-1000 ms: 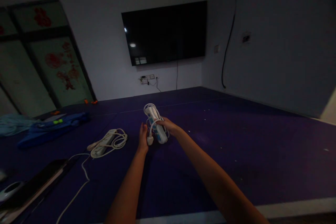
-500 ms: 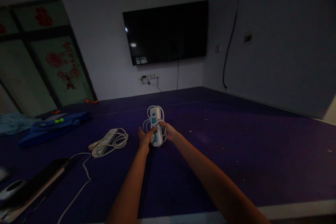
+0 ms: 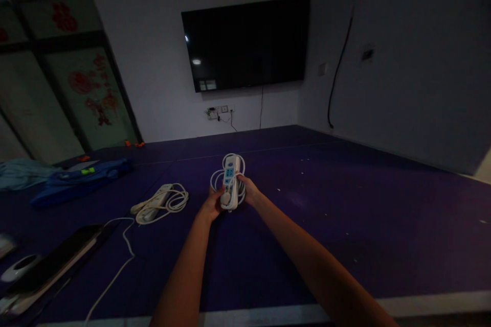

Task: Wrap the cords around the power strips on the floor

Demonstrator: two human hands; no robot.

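Observation:
Both of my hands hold a white power strip [image 3: 230, 176] with blue sockets, its white cable coiled in loops around it, upright above the purple floor mat [image 3: 345, 225]. My right hand [image 3: 248, 190] wraps the strip's right side with closed fingers. My left hand [image 3: 213, 203] grips the lower left end, its fingers pressed on the white plug [image 3: 225, 197] at the strip's base.
A second white power strip [image 3: 159, 202] with coiled cable lies on the mat to the left. A thin white cord [image 3: 126, 242] runs from a dark flat device [image 3: 53, 260] at lower left. Blue cloth [image 3: 82, 179] lies further left. A wall TV [image 3: 247, 43] hangs ahead.
The power strip has turned from tilted to upright with its sockets facing me. My left hand moved from beside the plug onto the strip's lower end. The view shifted slightly.

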